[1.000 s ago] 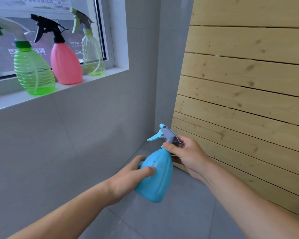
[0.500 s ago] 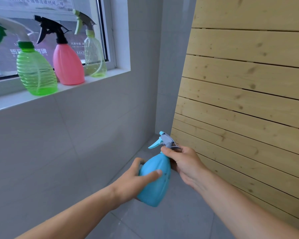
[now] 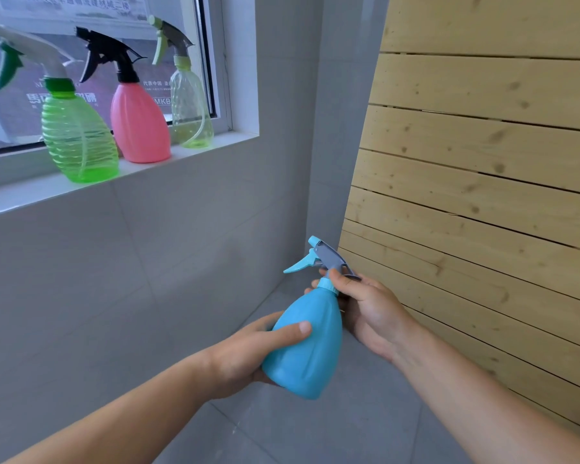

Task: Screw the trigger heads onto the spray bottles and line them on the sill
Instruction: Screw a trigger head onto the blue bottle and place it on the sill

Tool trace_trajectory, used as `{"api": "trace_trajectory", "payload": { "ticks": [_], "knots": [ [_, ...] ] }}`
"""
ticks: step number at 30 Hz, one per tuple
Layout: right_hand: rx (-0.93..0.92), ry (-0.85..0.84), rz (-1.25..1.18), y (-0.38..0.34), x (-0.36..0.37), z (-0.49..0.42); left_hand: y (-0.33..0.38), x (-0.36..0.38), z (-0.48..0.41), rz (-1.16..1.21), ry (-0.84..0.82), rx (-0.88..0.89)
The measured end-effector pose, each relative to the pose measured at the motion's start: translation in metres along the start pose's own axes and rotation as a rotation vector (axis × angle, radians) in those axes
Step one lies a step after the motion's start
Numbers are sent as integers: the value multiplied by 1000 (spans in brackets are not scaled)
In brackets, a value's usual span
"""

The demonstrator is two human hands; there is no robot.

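Holding the blue spray bottle (image 3: 307,343) mid-air w/ both hands, low in front of the grey tiled wall (image 3: 148,279). My left hand (image 3: 245,354) wraps the bottle's lower body, thumb across the front, fingers closed on it. My right hand (image 3: 365,306) is up at the neck, fingers pinched around the collar just under the grey-and-blue trigger head (image 3: 322,257), which sits on the bottle, nozzle pointing left. Bottle tilts slightly right at the top. Up left on the window sill (image 3: 181,159) three bottles stand in a row w/ heads on: green spray bottle (image 3: 77,142), pink spray bottle (image 3: 138,125), pale yellow-green spray bottle (image 3: 190,108). Wooden slat panel (image 3: 482,179) leans at right.
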State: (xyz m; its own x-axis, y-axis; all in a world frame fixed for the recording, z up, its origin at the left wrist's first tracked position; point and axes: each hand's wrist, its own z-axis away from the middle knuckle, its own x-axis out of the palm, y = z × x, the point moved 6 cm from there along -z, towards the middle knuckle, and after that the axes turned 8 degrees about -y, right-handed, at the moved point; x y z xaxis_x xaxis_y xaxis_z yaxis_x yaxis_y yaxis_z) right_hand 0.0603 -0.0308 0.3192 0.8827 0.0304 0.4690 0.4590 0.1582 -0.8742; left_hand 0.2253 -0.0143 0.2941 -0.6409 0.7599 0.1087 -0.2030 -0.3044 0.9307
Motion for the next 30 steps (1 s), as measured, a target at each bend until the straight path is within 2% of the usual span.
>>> {"api": "trace_trajectory", "payload": {
  "ticks": [2, 9, 11, 13, 16, 19, 22, 27, 30],
  "knots": [
    [0, -14, -6, -1, 3, 1, 0, 0, -2, -21, 28, 29],
    [-85, 102, 103, -10, 0, 1, 12, -5, -3, -253, 337, 123],
    [-87, 111, 124, -10, 1, 1, 12, -4, -3, -308, 360, 128],
    [-81, 117, 141, -11, 0, 1, 10, -2, -3, -264, 287, 117],
    [-81, 99, 145, -11, 0, 1, 6, -1, -4, -76, 126, 76],
    [-101, 62, 172, -14, 7, 2, 5, -5, -3, 50, 84, 73],
    [-147, 14, 301, -18, 21, 6, 19, -17, 9, 17, 139, 147],
    [-177, -143, 624, -8, 66, 6, 53, -62, 52, 20, 388, 374],
    [-185, -216, 667, -5, 107, -2, 62, -80, 81, 45, 478, 425]
  ]
}}
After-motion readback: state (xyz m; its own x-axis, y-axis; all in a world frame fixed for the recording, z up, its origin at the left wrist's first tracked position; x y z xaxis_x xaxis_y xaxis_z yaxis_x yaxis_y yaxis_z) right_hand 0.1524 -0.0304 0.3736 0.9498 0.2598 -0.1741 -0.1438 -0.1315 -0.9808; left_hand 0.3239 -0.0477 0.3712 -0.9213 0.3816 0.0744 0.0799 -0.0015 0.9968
